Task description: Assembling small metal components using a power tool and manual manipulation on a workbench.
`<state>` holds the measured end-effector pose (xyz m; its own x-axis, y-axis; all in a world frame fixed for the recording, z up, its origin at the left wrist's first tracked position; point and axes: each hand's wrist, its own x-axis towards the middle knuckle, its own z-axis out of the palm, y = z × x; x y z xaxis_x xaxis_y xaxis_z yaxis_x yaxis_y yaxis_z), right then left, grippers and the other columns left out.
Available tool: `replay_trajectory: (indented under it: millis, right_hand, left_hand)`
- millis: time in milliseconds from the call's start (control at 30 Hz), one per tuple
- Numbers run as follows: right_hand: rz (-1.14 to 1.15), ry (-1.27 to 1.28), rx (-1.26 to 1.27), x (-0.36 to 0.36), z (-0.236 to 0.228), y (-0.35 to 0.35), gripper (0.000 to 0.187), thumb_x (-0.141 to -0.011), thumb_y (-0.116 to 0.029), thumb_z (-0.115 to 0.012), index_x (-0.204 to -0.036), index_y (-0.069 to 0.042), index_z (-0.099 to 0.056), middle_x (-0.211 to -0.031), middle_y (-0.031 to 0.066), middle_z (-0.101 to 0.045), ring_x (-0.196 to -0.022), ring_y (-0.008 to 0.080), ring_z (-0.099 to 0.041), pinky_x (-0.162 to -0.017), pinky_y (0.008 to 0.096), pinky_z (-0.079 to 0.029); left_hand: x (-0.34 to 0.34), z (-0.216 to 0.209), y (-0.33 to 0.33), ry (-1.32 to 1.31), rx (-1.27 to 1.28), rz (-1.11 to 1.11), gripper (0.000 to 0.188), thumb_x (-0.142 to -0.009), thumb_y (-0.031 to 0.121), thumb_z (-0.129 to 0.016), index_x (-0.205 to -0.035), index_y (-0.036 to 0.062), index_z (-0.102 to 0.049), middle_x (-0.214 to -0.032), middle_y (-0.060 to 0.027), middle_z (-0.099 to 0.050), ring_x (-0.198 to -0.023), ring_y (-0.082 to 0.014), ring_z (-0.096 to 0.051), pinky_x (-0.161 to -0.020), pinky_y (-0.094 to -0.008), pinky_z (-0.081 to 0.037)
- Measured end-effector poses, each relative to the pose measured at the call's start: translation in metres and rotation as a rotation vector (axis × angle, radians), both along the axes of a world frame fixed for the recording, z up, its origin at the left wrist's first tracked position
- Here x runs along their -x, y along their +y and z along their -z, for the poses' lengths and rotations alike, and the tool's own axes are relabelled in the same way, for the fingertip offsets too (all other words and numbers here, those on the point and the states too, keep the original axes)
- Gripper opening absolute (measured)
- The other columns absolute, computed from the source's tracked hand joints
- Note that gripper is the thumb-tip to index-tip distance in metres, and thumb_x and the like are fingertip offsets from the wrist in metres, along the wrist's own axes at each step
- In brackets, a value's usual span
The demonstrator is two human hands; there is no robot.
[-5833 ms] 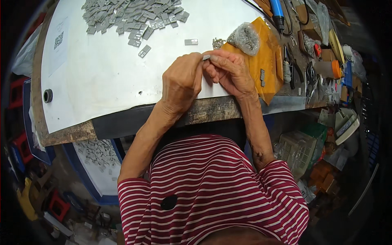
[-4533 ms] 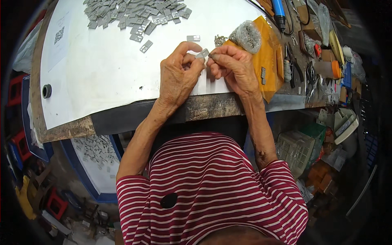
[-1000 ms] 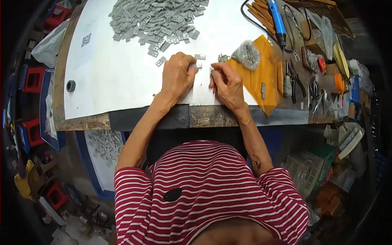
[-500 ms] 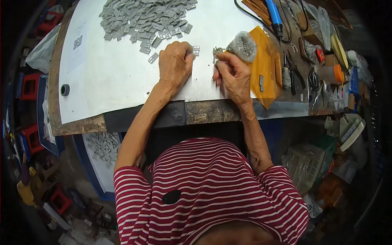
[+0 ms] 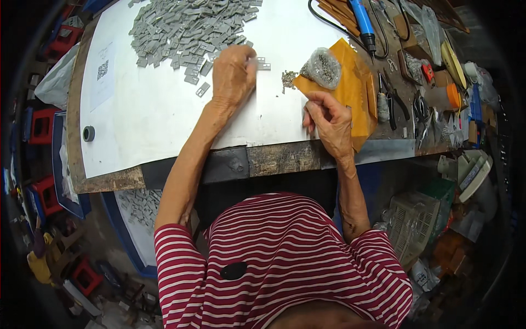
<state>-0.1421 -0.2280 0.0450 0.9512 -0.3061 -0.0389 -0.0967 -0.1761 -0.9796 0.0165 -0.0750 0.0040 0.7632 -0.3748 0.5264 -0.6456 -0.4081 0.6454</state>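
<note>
Lying near the hands [image 5: 233, 74], two tabs [image 5: 264, 67] seemingly run left-right.

Flat gray pieces [image 5: 189, 35] lie in a big messy heap. Tiny shiny bits [image 5: 288, 80] sit piled to its right.

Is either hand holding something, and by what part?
Can't tell: any hold by the left hand is hidden, and the right hand shows nothing clearly gripped.

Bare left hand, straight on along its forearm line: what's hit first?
Probably the right-hand part of the heap of flat grey rectangular pieces, just beyond the left hand's knuckles. Height above the white sheet is unclear; it might pass over.
</note>
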Motion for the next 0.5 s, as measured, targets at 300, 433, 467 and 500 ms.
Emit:
replay_trajectory:
  millis: [300, 433, 467, 500]
  right_hand:
    - [-0.083, -0.036, 0.072, -0.007, 0.002, 0.011, 0.016, -0.083, 0.001, -0.052, -0.098, 0.008, -0.055, -0.069, 0.0054, -0.056, -0.057, 0.0073, -0.055, -0.051, 0.0203, -0.045]
    - [-0.120, -0.042, 0.134, -0.004, 0.010, 0.012, 0.013, -0.083, 0.000, -0.053, -0.094, 0.007, -0.055, -0.068, 0.0061, -0.055, -0.056, 0.0091, -0.057, -0.050, 0.0208, -0.045]
    - [-0.120, -0.038, 0.133, -0.003, 0.010, 0.012, 0.013, -0.083, 0.000, -0.053, -0.094, 0.007, -0.055, -0.068, 0.0061, -0.055, -0.056, 0.0091, -0.057, -0.050, 0.0208, -0.045]
    - [-0.124, -0.034, 0.144, -0.002, 0.009, 0.012, 0.013, -0.083, 0.000, -0.053, -0.094, 0.007, -0.056, -0.068, 0.0065, -0.055, -0.056, 0.0096, -0.057, -0.049, 0.0211, -0.045]
  left_hand:
    - [-0.027, -0.003, -0.009, -0.141, -0.346, -0.217, 0.015, -0.074, 0.014, -0.065, -0.089, 0.0100, -0.066, -0.085, -0.0080, -0.056, -0.084, -0.0251, -0.052, -0.070, -0.0393, -0.040]
    - [-0.026, -0.005, -0.006, -0.100, -0.457, -0.203, 0.015, -0.076, 0.016, -0.065, -0.090, 0.0129, -0.067, -0.090, -0.0057, -0.057, -0.088, -0.0228, -0.050, -0.073, -0.0400, -0.036]
    - [-0.024, -0.006, -0.004, -0.108, -0.487, -0.209, 0.015, -0.076, 0.017, -0.064, -0.090, 0.0126, -0.067, -0.091, -0.0052, -0.057, -0.088, -0.0225, -0.051, -0.072, -0.0402, -0.036]
    - [-0.022, -0.008, -0.002, -0.092, -0.515, -0.217, 0.014, -0.077, 0.018, -0.063, -0.089, 0.0122, -0.067, -0.091, -0.0034, -0.058, -0.089, -0.0220, -0.052, -0.072, -0.0410, -0.038]
